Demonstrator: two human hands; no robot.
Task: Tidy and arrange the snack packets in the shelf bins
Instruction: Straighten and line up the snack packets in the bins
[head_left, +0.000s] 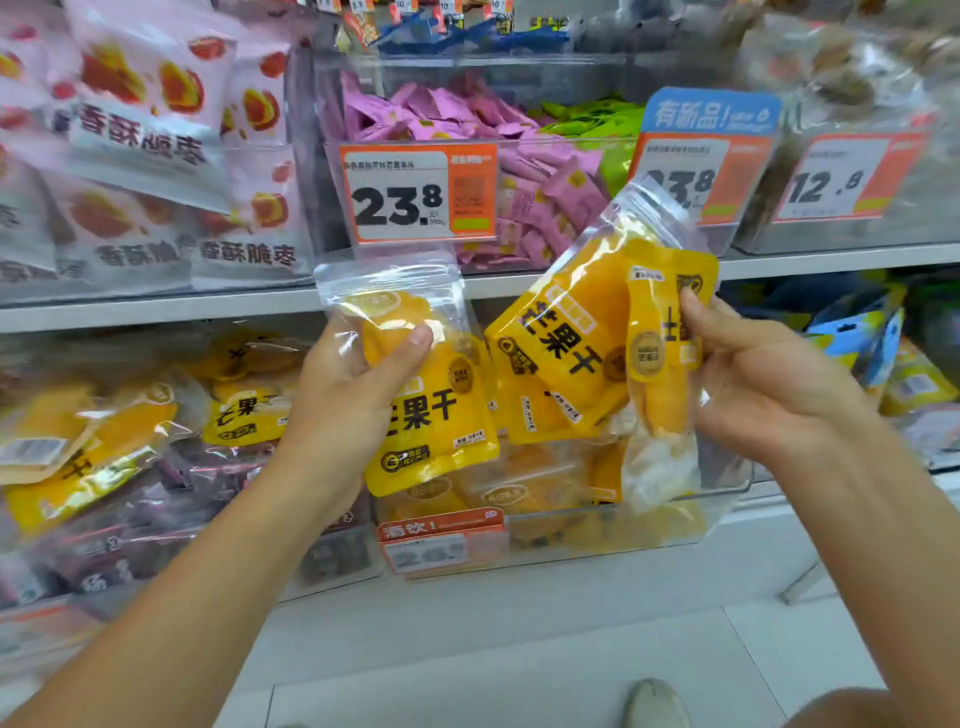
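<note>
Yellow dried-mango packets held above the clear plastic shelf bin (571, 535), sorting judged unfinished.

One yellow-and-clear mango pouch (415, 395) is gripped by the left hand (353, 384), thumb curled over its front; two overlapping yellow pouches (597, 338) are pinched by the right hand (753, 379) just above the bin. More yellow packets (104, 426) are seen lying askew in the neighbouring bin, so straightening is judged to remain.

Two hands (358, 384) — three held mango packets (431, 410) — three price tags (421, 192).
</note>
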